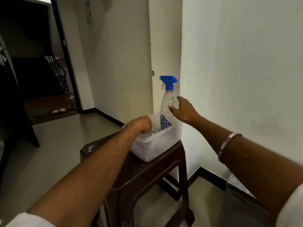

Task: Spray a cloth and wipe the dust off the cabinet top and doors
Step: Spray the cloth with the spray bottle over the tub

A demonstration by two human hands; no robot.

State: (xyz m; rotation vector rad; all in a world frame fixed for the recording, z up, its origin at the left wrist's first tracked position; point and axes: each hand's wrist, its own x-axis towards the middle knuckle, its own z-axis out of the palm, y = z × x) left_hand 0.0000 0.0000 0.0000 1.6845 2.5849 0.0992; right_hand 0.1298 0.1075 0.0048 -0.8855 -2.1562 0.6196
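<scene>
A clear spray bottle (167,102) with a blue trigger head stands upright in a translucent white plastic tub (152,148) on a dark brown plastic stool (147,176). My right hand (183,110) is beside the bottle's neck with spread fingers, touching or nearly touching it. My left hand (141,125) dips into the tub, fingers curled down onto a pale cloth (154,131) whose edge shows beside the hand; the fingertips are hidden. No cabinet is in view.
The stool stands against a white wall corner (181,63). A dark doorway with stairs (41,76) and sandals (59,110) on a mat lies at the left. A dark chair leg (31,133) stands at the far left. Pale floor spreads in front of the stool.
</scene>
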